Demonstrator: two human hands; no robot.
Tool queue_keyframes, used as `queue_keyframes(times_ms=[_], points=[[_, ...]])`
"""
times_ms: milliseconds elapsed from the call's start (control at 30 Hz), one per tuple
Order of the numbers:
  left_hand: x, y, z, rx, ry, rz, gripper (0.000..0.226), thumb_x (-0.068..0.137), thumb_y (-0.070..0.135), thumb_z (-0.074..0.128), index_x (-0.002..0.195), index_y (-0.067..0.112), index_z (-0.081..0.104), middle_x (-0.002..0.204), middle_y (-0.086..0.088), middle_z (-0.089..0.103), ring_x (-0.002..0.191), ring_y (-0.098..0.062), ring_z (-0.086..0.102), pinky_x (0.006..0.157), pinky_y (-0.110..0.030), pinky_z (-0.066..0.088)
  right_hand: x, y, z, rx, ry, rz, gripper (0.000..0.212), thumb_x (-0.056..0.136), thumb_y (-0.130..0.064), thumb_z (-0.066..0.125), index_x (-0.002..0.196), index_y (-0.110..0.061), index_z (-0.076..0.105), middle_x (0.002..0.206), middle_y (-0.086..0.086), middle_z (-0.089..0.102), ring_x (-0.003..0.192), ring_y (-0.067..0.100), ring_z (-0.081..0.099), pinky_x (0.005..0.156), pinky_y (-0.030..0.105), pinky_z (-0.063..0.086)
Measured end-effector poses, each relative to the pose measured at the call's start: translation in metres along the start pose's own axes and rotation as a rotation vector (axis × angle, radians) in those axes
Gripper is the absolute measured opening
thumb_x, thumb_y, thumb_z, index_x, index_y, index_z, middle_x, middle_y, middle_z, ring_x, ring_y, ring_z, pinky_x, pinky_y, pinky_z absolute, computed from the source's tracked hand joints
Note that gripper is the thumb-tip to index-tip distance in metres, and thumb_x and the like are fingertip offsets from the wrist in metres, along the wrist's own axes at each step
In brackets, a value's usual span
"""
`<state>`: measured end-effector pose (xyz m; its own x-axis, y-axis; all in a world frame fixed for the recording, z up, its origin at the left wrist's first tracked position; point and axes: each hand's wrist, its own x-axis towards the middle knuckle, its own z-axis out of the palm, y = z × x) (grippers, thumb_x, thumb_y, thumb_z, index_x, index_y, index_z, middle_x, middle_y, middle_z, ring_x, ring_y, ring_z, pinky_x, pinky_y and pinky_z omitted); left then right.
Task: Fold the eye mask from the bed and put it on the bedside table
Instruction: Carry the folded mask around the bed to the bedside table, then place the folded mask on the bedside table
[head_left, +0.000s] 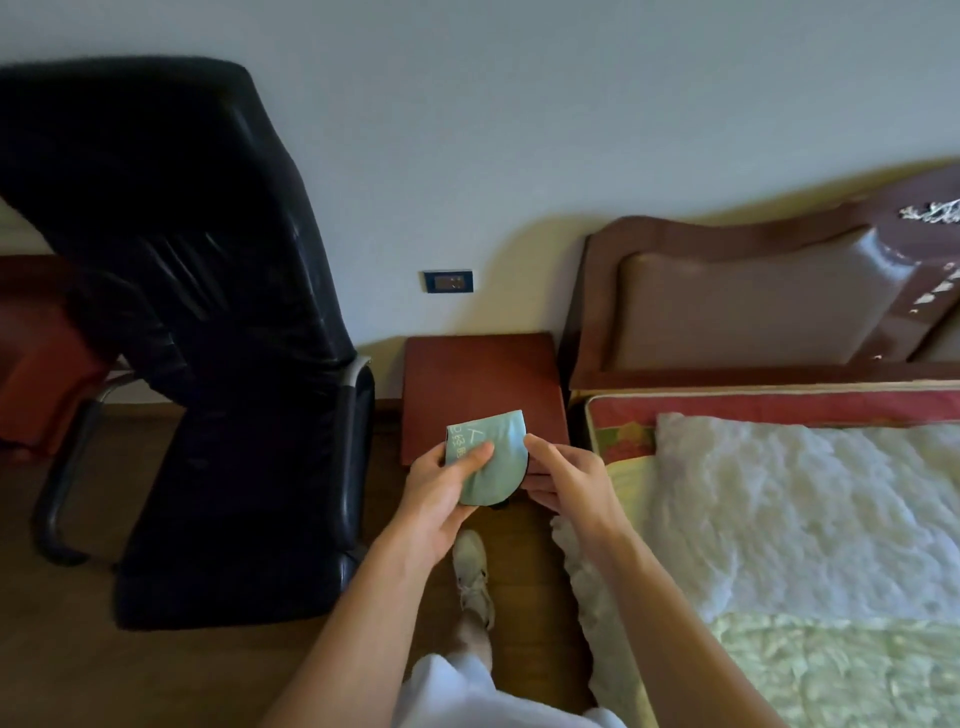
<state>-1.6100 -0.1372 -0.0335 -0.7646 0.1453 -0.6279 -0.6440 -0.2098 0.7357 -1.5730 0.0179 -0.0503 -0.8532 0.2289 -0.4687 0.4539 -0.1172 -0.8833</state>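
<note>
Folding looks finished: both hands, left hand (441, 486) and right hand (563, 480), pinch the doubled eye mask (493, 457) just above the bedside desk (480, 387), so next comes lowering and letting go.

Two hands (441, 488) (566, 483) — one eye mask (493, 457), one chair (208, 338), one bedside table (478, 379)
</note>
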Motion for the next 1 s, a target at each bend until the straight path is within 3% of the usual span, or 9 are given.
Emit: queue_keyframes(times_ms=[200, 433, 667, 833, 900, 1000], points=[[0.110, 0.079, 0.006, -0.003, -0.032, -0.008, 0.027, 0.082, 0.016, 0.076, 0.109, 0.015, 0.069, 0.106, -0.008, 0.076, 0.099, -0.023, 0.072, 0.080, -0.037, 0.060, 0.108, -0.060, 0.018, -0.033, 0.009, -0.006, 0.030, 0.093, -0.041, 0.066, 0.100, -0.014, 0.077, 0.097, 0.010, 0.082, 0.094, 0.022, 0.078, 0.094, 0.043, 0.060], [0.209, 0.145, 0.009, 0.000, -0.012, -0.036, 0.042, 0.080, 0.017, 0.077, 0.119, 0.010, 0.066, 0.111, -0.011, 0.074, 0.101, -0.027, 0.071, 0.083, -0.042, 0.060, 0.204, -0.100, 0.039, -0.032, 0.022, 0.033, 0.022, 0.094, -0.036, 0.066, 0.096, -0.018, 0.079, 0.096, 0.008, 0.082, 0.095, 0.023, 0.077, 0.089, 0.037, 0.061], [0.279, 0.144, 0.016, -0.055, 0.009, -0.125, 0.035, 0.081, 0.013, 0.075, 0.116, 0.010, 0.067, 0.110, -0.012, 0.074, 0.102, -0.026, 0.071, 0.080, -0.038, 0.059, 0.278, -0.091, 0.037, -0.134, -0.014, 0.064, 0.021, 0.095, -0.033, 0.066, 0.104, -0.017, 0.077, 0.095, 0.006, 0.082, 0.092, 0.019, 0.077, 0.092, 0.043, 0.061], [0.331, 0.113, 0.007, -0.185, 0.099, -0.238, 0.033, 0.086, 0.006, 0.068, 0.119, 0.005, 0.063, 0.114, -0.015, 0.072, 0.105, -0.028, 0.068, 0.082, -0.038, 0.057, 0.330, -0.060, 0.030, -0.318, -0.034, 0.074, 0.007, 0.090, -0.037, 0.069, 0.092, -0.034, 0.074, 0.086, -0.004, 0.081, 0.083, 0.009, 0.077, 0.087, 0.043, 0.062], [0.351, 0.098, 0.002, -0.218, 0.135, -0.280, 0.036, 0.087, 0.004, 0.067, 0.122, 0.004, 0.061, 0.117, -0.017, 0.070, 0.107, -0.029, 0.067, 0.082, -0.038, 0.056, 0.351, -0.045, 0.028, -0.391, -0.046, 0.086, 0.003, 0.091, -0.038, 0.068, 0.089, -0.037, 0.072, 0.084, -0.005, 0.080, 0.081, 0.007, 0.075, 0.084, 0.038, 0.061], [0.387, 0.071, -0.004, -0.168, 0.171, -0.316, 0.035, 0.087, 0.005, 0.067, 0.121, 0.005, 0.061, 0.116, -0.017, 0.069, 0.107, -0.030, 0.066, 0.082, -0.039, 0.056, 0.383, -0.016, 0.020, -0.509, -0.031, 0.099, 0.003, 0.093, -0.034, 0.067, 0.093, -0.034, 0.070, 0.087, -0.010, 0.075, 0.085, 0.002, 0.069, 0.073, 0.016, 0.051]])
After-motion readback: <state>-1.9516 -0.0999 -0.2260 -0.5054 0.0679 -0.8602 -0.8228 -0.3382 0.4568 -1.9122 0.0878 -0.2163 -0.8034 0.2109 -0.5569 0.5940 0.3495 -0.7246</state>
